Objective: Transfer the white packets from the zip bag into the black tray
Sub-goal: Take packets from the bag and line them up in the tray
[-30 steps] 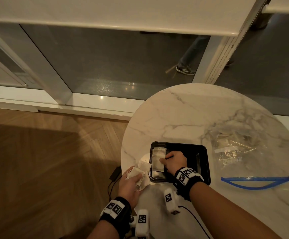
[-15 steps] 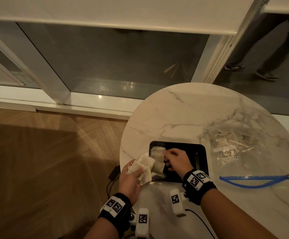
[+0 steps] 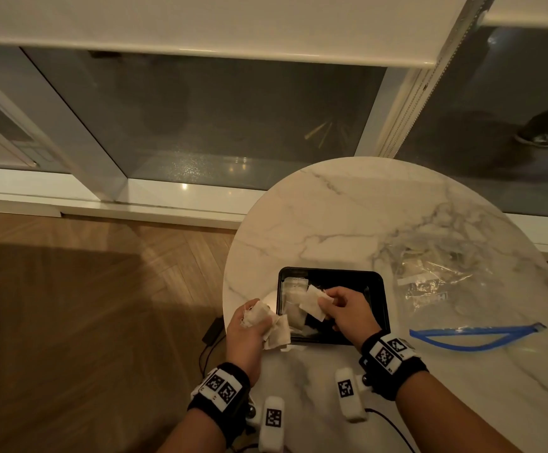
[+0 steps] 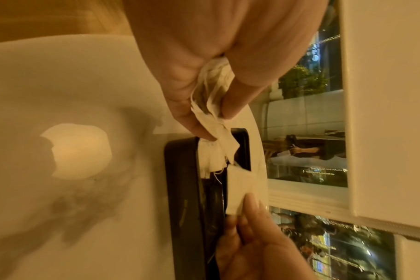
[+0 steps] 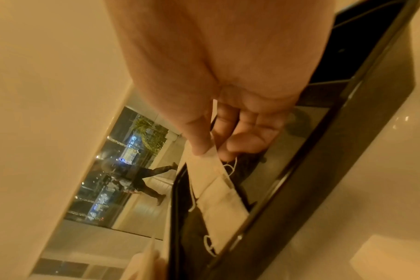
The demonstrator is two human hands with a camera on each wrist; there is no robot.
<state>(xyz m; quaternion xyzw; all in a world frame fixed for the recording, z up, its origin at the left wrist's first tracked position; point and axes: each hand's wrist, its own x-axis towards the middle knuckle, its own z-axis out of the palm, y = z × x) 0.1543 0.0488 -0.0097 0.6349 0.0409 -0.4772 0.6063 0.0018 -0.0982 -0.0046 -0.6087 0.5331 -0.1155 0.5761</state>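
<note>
The black tray (image 3: 377, 289) lies on the round marble table, with white packets (image 3: 293, 291) along its left side. My left hand (image 3: 249, 325) grips a bunch of white packets (image 3: 274, 330) at the tray's left front corner, seen close in the left wrist view (image 4: 210, 98). My right hand (image 3: 344, 308) pinches one white packet (image 3: 313, 304) by its edge over the tray; it hangs from thumb and finger in the right wrist view (image 5: 218, 189). The clear zip bag (image 3: 446, 289) with its blue zipper (image 3: 475, 335) lies open to the right, some packets still inside.
The marble table (image 3: 331, 223) stands beside a glass window wall; its left edge drops to a wooden floor (image 3: 86, 305). A black cable and plug (image 3: 212, 335) hang off the table's left side. A passer-by's legs (image 3: 540, 125) show outside the glass.
My right hand left the packet it pressed flat in the tray, reached to my left hand's bunch and now lifts one packet away over the tray. The left hand moved slightly toward the tray.
</note>
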